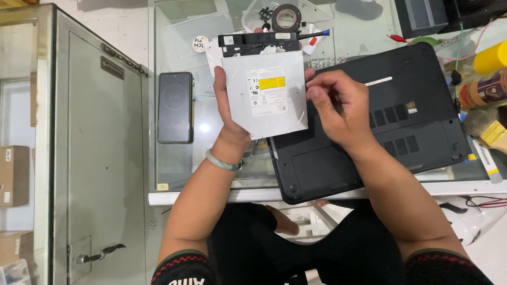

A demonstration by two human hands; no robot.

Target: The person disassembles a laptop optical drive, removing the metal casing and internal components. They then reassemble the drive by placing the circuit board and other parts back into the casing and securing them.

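Optical drive (266,92), a flat silver slab with a yellow sticker and a black front strip, is sitting above the glass desk (179,169), gripped from beneath by the left hand (228,108), whose fingers are wrapping its left edge. A pale green bangle (224,162) is circling that wrist. The right hand (338,108) is pinching closed at the drive's right edge, apparently around a thin white-tipped tool (379,81); what exactly the fingertips are pressing is too small to tell.

Just beside the drive, a black laptop (391,126) is lying upside down on the desk, its vented underside facing up. Behind the drive, a clear plastic container (253,16) is holding a roll of dark tape (287,17) and some small black parts. A dark phone (175,107) is lying face up to the left, well apart from the laptop. At the right edge, a yellow bottle (491,57), a brown jar (483,89) and loose red wires (488,202) are crowding together.

Left of the desk, a glass-fronted metal cabinet (95,158) is standing, with cardboard boxes (13,177) showing through it. Below the desk, the person's dark-clothed legs are showing
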